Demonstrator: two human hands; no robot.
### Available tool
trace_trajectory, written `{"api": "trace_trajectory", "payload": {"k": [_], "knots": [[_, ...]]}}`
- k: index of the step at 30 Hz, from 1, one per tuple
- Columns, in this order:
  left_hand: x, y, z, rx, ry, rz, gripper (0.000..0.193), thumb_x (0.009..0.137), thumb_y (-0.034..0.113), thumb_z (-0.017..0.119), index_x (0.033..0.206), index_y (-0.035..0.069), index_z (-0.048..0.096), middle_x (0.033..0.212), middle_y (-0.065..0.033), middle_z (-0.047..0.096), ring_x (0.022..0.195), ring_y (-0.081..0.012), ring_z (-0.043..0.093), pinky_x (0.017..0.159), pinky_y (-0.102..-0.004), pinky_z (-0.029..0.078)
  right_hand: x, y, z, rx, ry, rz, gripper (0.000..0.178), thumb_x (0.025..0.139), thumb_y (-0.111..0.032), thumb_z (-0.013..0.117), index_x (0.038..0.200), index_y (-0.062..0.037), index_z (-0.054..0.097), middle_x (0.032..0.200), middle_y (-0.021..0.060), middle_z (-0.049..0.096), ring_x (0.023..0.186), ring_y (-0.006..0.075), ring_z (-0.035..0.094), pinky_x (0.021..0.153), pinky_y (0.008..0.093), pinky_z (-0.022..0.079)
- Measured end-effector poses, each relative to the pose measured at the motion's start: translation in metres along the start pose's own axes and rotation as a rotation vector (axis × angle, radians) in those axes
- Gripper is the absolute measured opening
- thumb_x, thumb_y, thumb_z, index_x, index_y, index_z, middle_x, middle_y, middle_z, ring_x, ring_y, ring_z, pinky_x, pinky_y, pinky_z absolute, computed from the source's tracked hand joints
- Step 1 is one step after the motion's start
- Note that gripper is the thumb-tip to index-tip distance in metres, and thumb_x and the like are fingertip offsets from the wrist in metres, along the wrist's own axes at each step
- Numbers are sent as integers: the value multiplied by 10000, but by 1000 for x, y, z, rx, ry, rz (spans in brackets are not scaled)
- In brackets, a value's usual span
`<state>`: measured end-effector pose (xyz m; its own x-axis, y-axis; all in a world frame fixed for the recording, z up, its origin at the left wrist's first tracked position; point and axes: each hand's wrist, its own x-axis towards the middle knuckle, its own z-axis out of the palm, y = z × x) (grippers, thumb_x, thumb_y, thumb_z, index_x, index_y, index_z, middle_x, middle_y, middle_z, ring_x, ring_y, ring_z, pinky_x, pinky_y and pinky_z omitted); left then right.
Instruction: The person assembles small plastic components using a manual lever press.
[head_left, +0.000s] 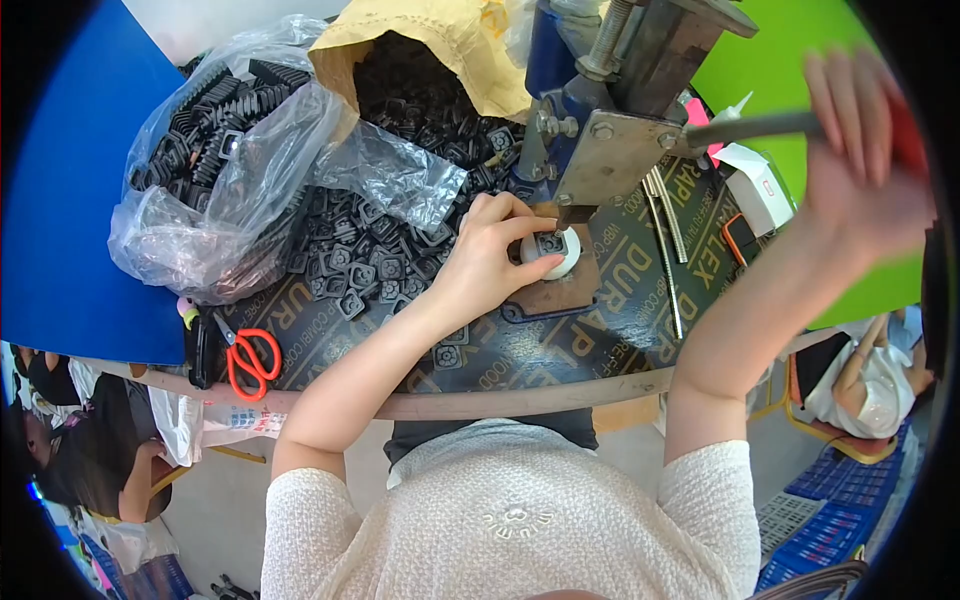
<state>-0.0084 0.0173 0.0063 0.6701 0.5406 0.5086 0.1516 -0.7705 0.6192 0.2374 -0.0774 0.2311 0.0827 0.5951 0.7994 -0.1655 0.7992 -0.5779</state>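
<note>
A small white rounded piece (556, 250) with a dark square insert on top is sitting on the rusty base plate (560, 292) of a hand press (610, 130), right under the press head. It is roughly oval, its long axis running left to right across the plate, the insert facing up. The left hand (487, 250) is pinching the white rounded piece at its left side, fingertips touching it. The right hand (862, 170) is clenching around the red-tipped press lever (770, 127), which is reaching out to the right, nearly level.

On the counter (520, 345), a brown paper sack (440, 45) is lying open on its side, spilling small black square parts (380, 265) toward the left hand. A clear plastic bag (225, 170) to the left is holding more black parts. Orange-handled scissors (250, 360) are lying near the counter's front edge.
</note>
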Motion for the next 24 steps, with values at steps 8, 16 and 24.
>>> {"api": "trace_trajectory", "payload": {"k": [8, 16, 24], "knots": [[3, 0, 7, -66, -31, -49, 368, 753, 243, 807, 1043, 31, 729, 977, -57, 591, 980, -254, 518, 906, -381, 420, -146, 7, 48, -547, -93, -318, 282, 916, -388, 575, 801, -136, 522, 634, 14, 488, 574, 163, 432, 635, 364, 363], [1, -3, 5, -50, -24, -61, 365, 749, 245, 809, 1033, 31, 731, 985, -58, 591, 993, -250, 518, 908, -378, 408, -201, 27, 42, -874, -222, -227, 270, 913, -303, 566, 788, -75, 494, 734, 102, 629, 708, 261, 603, 760, 476, 510], [4, 3, 4, -19, -53, -40, 371, 768, 286, 792, 1011, 15, 722, 1063, -59, 625, 1046, -261, 534, 948, -402, 373, -223, 52, 33, -851, -162, -424, 134, 854, -194, 522, 837, -67, 483, 730, 93, 575, 741, 286, 617, 792, 503, 519]]}}
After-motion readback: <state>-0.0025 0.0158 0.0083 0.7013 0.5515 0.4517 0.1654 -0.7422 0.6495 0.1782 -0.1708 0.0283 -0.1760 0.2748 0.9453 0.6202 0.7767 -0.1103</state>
